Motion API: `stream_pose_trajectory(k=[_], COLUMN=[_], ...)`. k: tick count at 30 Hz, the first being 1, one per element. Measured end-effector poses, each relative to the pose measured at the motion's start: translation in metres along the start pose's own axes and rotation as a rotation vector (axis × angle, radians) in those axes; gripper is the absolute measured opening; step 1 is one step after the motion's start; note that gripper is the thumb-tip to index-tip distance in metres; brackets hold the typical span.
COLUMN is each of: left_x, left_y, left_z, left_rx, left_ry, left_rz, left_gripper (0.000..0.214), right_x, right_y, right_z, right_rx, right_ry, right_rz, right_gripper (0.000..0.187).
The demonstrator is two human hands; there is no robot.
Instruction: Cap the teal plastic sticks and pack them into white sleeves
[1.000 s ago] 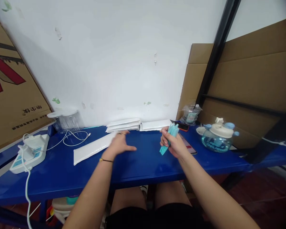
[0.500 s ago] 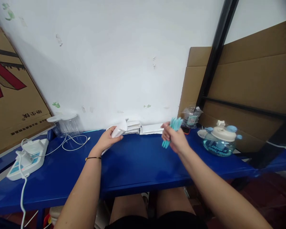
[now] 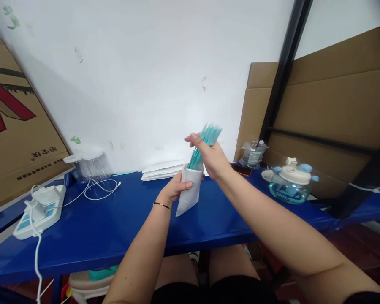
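Observation:
My left hand (image 3: 176, 186) is closed on a white padded pouch (image 3: 190, 192), which stands tilted above the blue table with its mouth upward. A bundle of thin teal sticks (image 3: 210, 137) is gripped by my right hand (image 3: 213, 156). The sticks' lower ends are at the pouch mouth and seem to enter it; their tips are hidden. Their wider upper ends are blurred. Behind my hands, a stack of white pouches (image 3: 161, 170) lies against the wall.
A white power strip (image 3: 50, 215) and a coiled cable (image 3: 101, 192) lie on the blue table (image 3: 114, 223) at left, near clear plastic containers (image 3: 90, 164). At right are a phone (image 3: 241, 169), a wrapped cup (image 3: 253, 155) and a teal bottle (image 3: 289, 185). Cardboard (image 3: 332, 101) stands behind.
My left hand has moved right with the pouch, turning its mouth upward. My right hand has moved left and up, bringing the teal sticks over to the pouch mouth.

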State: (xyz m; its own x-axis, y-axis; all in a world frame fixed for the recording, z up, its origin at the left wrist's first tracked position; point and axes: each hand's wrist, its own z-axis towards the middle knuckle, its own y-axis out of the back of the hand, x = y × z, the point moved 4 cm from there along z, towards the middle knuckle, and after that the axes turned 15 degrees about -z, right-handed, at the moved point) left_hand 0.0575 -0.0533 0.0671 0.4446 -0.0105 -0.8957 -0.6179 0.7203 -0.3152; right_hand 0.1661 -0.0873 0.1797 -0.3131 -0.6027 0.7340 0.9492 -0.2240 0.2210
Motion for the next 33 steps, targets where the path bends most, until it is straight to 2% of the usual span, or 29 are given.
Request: stream_pose_trajectory(k=[4,8,17,21,24,28,31,33], left_x=[0.004,0.007,0.012,0.012,0.009,0.01,0.013,0.016], left_y=[0.005,0.01,0.017,0.019,0.024,0.034,0.039,0.041], left_z=[-0.002,-0.004,-0.004,-0.008,-0.017,-0.029,-0.032,-0.032], left_rx=[-0.006,-0.022,-0.042,-0.032,-0.097,-0.26,-0.353,-0.354], left_ry=[-0.025,-0.035,-0.026,-0.027,-0.006,0.042,0.007,0.019], left_rz=[-0.09,-0.121,-0.188,-0.252,-0.183,0.002,-0.012,-0.075], left_gripper=[0.067,0.071,0.076,0.078,0.075,0.061,0.051,0.049], right_x=[-0.017,-0.018,-0.017,-0.019,-0.027,-0.04,-0.043,-0.039], right_y=[-0.015,-0.021,-0.022,-0.014,-0.004,0.009,0.015,0.02], right_z=[-0.008,-0.011,-0.012,-0.006,0.0,0.006,0.007,0.006], right_rx=[0.135,0.215,0.266,0.24,0.235,0.164,0.161,0.217], right_ry=[-0.084,-0.125,-0.168,-0.138,-0.086,0.002,0.057,0.107], right_rz=[0.025,0.034,0.051,0.055,-0.021,-0.117,-0.099,-0.095], right_gripper=[0.038,0.037,0.039,0.037,0.033,0.029,0.029,0.031])
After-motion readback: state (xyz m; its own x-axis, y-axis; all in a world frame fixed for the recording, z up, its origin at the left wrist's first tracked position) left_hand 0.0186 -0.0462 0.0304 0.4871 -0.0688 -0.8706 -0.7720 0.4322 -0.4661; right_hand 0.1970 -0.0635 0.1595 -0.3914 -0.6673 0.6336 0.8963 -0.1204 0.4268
